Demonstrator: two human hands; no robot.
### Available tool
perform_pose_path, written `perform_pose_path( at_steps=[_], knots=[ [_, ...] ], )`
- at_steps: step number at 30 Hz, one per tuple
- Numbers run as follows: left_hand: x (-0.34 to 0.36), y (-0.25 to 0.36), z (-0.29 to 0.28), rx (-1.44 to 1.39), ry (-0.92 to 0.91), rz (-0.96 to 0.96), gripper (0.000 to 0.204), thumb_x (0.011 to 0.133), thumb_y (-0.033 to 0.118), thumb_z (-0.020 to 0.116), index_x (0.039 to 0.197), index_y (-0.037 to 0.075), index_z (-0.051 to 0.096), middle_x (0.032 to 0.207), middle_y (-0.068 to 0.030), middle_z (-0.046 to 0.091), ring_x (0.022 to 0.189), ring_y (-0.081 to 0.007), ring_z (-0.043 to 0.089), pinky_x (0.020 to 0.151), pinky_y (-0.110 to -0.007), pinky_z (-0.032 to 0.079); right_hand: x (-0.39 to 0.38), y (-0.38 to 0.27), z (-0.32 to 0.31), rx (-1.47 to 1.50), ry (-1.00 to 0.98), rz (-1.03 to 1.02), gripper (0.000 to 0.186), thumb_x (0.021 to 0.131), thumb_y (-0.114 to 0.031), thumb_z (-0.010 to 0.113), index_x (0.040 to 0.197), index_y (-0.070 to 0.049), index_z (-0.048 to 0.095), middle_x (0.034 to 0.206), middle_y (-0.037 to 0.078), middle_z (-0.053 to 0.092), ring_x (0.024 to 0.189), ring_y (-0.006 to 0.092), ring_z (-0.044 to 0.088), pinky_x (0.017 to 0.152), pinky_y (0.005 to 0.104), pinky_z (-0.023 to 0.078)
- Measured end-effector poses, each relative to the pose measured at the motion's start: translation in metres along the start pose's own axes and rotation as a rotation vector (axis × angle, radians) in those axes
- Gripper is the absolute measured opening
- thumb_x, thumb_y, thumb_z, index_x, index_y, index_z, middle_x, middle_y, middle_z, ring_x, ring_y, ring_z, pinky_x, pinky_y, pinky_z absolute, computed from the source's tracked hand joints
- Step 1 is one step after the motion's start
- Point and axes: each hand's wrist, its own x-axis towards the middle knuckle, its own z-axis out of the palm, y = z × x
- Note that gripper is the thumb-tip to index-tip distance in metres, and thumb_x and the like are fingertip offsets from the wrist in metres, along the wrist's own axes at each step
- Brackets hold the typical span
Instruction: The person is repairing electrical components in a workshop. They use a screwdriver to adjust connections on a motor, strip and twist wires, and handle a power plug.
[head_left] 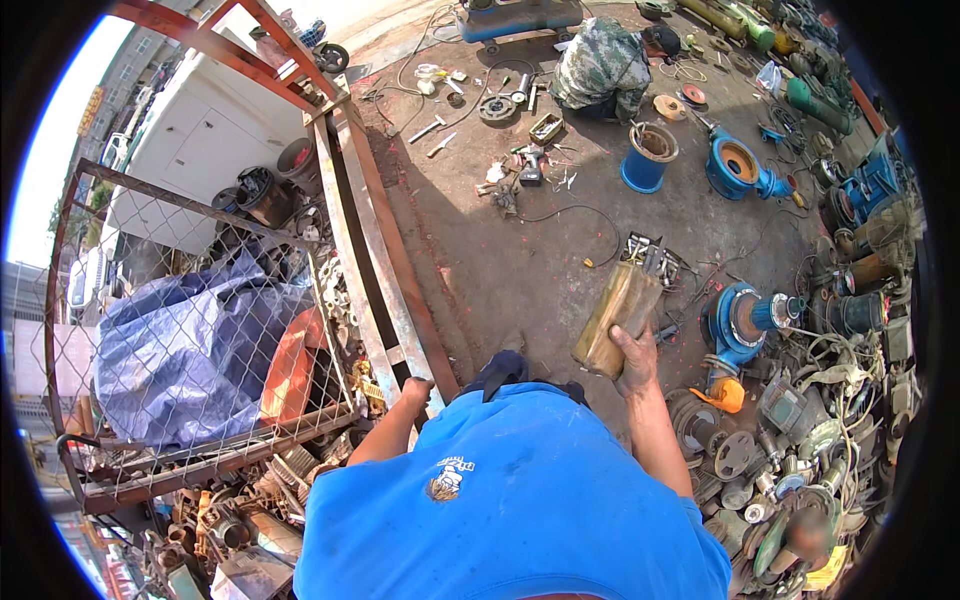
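My right hand (636, 358) is closed on a worn, yellow-brown metal box (618, 312), with the thumb on its near side. The box is held tilted above the ground. Several metal tools (652, 258) show just past its far end; whether they lie in it or on the ground behind, I cannot tell. My left hand (414, 390) is curled closed beside the rusty steel frame (385, 300) on the left. What its fingers hold, if anything, is hidden.
A person (602, 65) in camouflage crouches ahead. Blue pump parts (738, 325) and a blue cylinder (648, 158) stand to the right. Scrap parts (770, 470) pile up at lower right. A cable (600, 215) crosses the ground. Left is a wire-mesh gate (190, 340).
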Motion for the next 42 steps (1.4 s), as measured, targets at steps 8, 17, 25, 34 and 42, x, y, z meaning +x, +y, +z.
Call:
perform_pose_path(
  at_steps=[8,17,25,34,42],
  knots=[
    [-0.006,0.011,0.034,-0.146,-0.045,0.222,0.036,0.089,0.026,0.073,0.107,-0.005,0.071,0.077,-0.0118,0.067,0.065,-0.0230,0.064,0.057,-0.038,0.051,-0.019,0.011,-0.027,-0.132,0.063,-0.042,0.080,0.076,-0.018,0.085,0.142,-0.004,0.041,0.124,0.012,0.059,0.110,0.0283,0.064,0.095,0.0440,0.057],
    [0.028,0.085,0.039,0.008,-0.189,0.413,0.038,0.090,0.028,0.071,0.110,-0.005,0.071,0.076,-0.0122,0.069,0.067,-0.0204,0.066,0.062,-0.036,0.052,-0.031,0.021,-0.011,-0.145,0.113,-0.086,0.082,0.075,-0.012,0.084,0.144,-0.006,0.041,0.127,0.008,0.057,0.117,0.0236,0.058,0.103,0.0398,0.050],
    [0.053,0.068,0.049,-0.131,-0.256,0.348,0.030,0.096,0.020,0.065,0.110,-0.006,0.066,0.082,-0.0130,0.069,0.060,-0.0175,0.061,0.051,-0.031,0.049,-0.039,0.005,-0.015,-0.135,0.274,-0.054,0.090,0.073,-0.012,0.087,0.147,-0.003,0.037,0.128,0.013,0.059,0.116,0.0250,0.060,0.101,0.0425,0.052],
    [0.083,0.067,0.013,0.127,-0.459,0.308,0.021,0.096,0.021,0.065,0.103,0.002,0.065,0.080,-0.0075,0.064,0.063,-0.0227,0.062,0.057,-0.038,0.051,-0.035,0.031,-0.017,-0.299,0.354,-0.145,0.100,0.069,-0.019,0.092,0.147,0.007,0.036,0.136,0.018,0.057,0.128,0.0256,0.053,0.110,0.0371,0.042],
    [0.112,0.140,-0.011,-0.084,-0.574,0.269,0.014,0.098,0.018,0.062,0.103,0.005,0.062,0.073,-0.0009,0.055,0.054,-0.0119,0.052,0.045,-0.027,0.042,-0.002,0.032,0.029,-0.365,0.325,-0.088,0.104,0.069,-0.017,0.091,0.151,0.004,0.032,0.139,0.016,0.054,0.131,0.0256,0.051,0.111,0.0371,0.040]
  ],
)
